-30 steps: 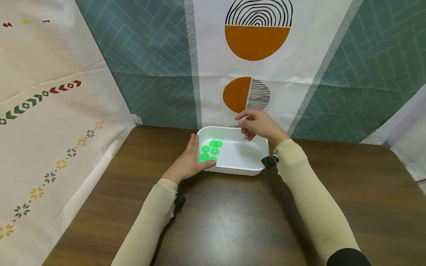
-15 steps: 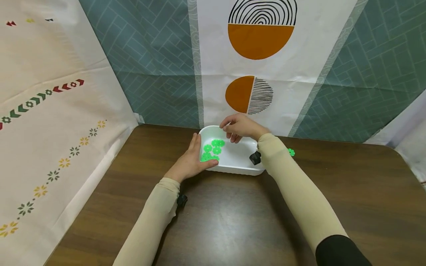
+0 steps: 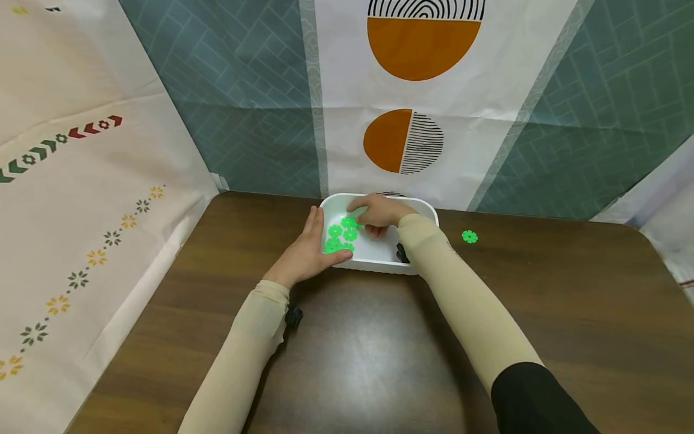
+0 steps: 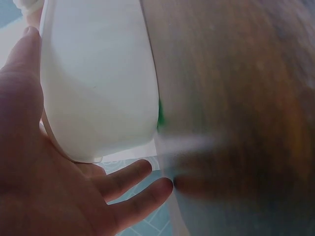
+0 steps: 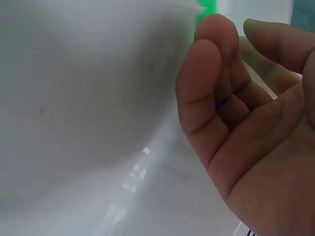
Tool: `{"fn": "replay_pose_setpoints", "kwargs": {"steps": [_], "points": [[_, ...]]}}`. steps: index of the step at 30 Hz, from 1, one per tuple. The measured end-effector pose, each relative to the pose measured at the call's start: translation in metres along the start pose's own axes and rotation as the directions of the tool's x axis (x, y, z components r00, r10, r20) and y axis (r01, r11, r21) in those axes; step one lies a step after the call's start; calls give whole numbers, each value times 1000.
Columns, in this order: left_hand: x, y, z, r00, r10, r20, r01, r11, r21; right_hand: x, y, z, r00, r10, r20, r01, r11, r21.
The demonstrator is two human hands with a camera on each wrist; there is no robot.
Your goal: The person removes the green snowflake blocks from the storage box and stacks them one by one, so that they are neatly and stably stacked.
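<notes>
The left hand [image 3: 309, 253] is bracing the tray [image 3: 379, 265] straight-fingered, probably steadying it, while the right hand [image 3: 381, 213] is hovering by green discs [image 3: 350, 234], its grip unclear.

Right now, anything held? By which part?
No clear hold: left hand rests against the tray at its left end; can't tell whether right hand pinches a green disc.
</notes>
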State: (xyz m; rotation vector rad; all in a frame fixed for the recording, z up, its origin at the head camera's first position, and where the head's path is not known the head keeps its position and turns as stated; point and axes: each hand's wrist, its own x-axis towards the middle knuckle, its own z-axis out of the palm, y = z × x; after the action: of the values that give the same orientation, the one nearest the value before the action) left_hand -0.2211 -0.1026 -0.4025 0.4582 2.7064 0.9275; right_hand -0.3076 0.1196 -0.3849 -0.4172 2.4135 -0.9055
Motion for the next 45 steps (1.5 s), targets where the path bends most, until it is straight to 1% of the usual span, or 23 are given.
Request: {"fn": "replay_pose_setpoints", "kwargs": {"steps": [4,7,10,12,16,19,23,27,31,34,37,40,43,45], "points": [[-1,0,-1,1000,-1,2,1,1000,-9,3,0,6,1000,-6,2,6,994,-111],[-2,0,-1,1000,-5,6,5,1000,-15,4,0,10,1000,-24,-13,22,989,-150],[-2,0,-1,1000,-3,6,3,1000,-12,5,-2,13,998,-63,-31,56,980,-193],[-2,0,-1,1000,0,4,0,1000,-5,6,-2,14,995,-90,-38,78,967,-243],[-2,1,-1,1000,5,0,-5,1000,-7,9,-3,15,987,-148,-64,114,922,-370],[0,2,-1,1000,12,-2,-12,1000,-14,11,-3,15,982,-172,-75,123,892,-434],[1,3,0,1000,7,1,-7,1000,-13,12,-5,15,982,-176,-72,121,871,-475],[0,3,1,1000,3,10,-3,1000,-20,16,-9,18,981,-181,-73,116,841,-528],[-3,1,0,1000,-8,9,8,1000,-11,22,-17,23,980,-191,-63,126,827,-548],[-4,-1,0,1000,-5,8,5,1000,-7,26,-22,26,980,-191,-57,131,831,-540],[-4,-1,0,1000,10,14,-10,1000,-12,27,-23,27,980,-185,-76,120,847,-518],[-4,0,0,1000,16,9,-16,1000,-12,27,-23,26,974,-203,-104,136,884,-447],[-4,1,0,1000,23,3,-23,1000,-4,26,-23,23,972,-202,-117,155,935,-320],[-3,1,0,1000,26,4,-26,1000,-4,24,-23,21,975,-187,-116,156,959,-235]]}}
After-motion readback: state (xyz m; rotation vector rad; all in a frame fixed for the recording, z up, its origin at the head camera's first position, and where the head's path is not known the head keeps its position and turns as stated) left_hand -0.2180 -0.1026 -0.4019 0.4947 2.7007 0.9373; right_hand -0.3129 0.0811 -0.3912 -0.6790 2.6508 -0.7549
